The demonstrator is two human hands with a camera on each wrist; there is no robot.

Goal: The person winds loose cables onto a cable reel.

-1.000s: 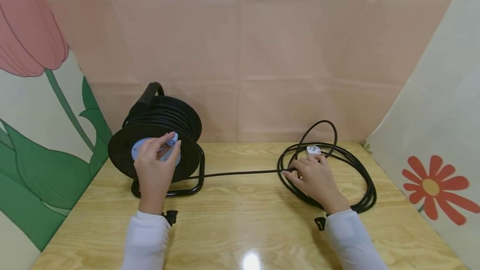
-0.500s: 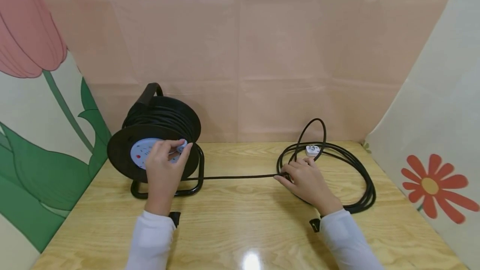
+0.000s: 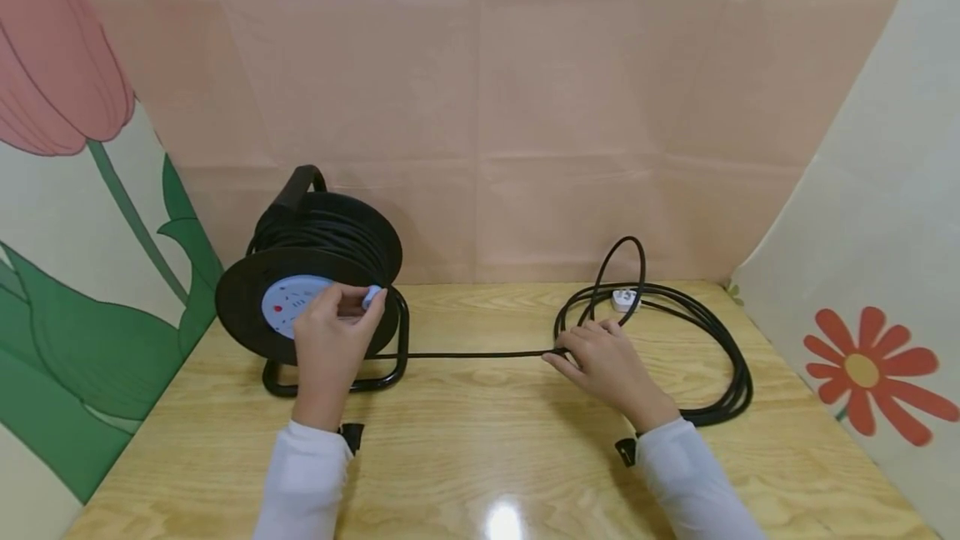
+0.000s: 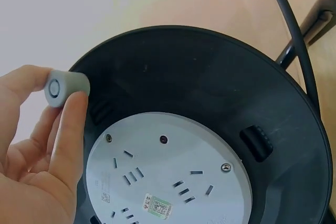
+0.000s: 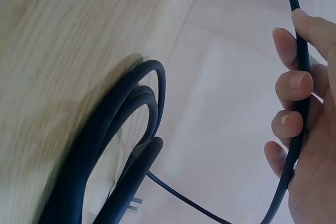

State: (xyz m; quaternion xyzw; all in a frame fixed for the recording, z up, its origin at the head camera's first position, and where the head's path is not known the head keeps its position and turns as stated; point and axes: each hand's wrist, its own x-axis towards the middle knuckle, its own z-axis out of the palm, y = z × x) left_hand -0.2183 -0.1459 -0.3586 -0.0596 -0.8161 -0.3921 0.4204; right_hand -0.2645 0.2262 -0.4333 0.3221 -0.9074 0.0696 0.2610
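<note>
In the head view, we record the reel (image 3: 307,258) at nine o'clock, the left hand (image 3: 327,338) pinching its knob (image 3: 372,297); at four o'clock, the right hand (image 3: 606,362) grips the cable (image 3: 480,354) near the coil (image 3: 740,377).

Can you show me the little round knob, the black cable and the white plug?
Little round knob (image 4: 67,84): left wrist view, middle of its body.
Black cable (image 5: 302,52): right wrist view, upper part of the held stretch.
White plug (image 3: 622,302): head view, middle of its body.
</note>
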